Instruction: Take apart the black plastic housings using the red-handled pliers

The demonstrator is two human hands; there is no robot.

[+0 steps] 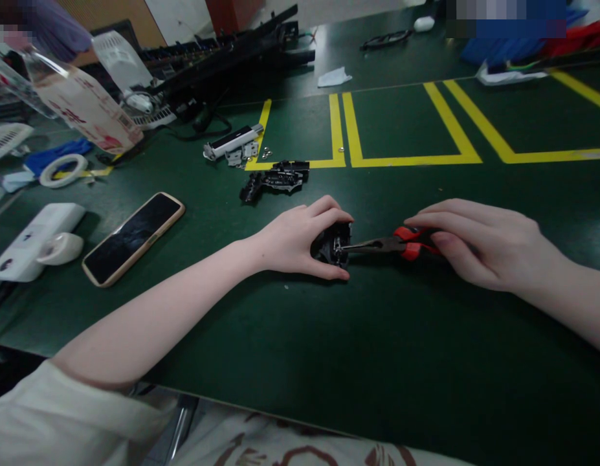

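Observation:
My left hand [302,241] is closed around a small black plastic part [330,244] with metal bits inside it, gripping it by its edges just above or on the green table. Long-nose pliers [377,245] with red handles are in my right hand [488,243], fingers wrapped about the grips. The tips of the pliers reach into the black part and touch metal there; what exactly they pinch is too small to tell. Just beyond my left hand lie dark mechanical pieces [277,180].
A phone [133,238] and a white power strip [32,243] lie to the left. Farther back are a silver-and-black part [233,142], a tape roll [63,171], a bottle [81,100] and a heap of long black parts [222,55]. Yellow tape [416,161] marks the table [377,362].

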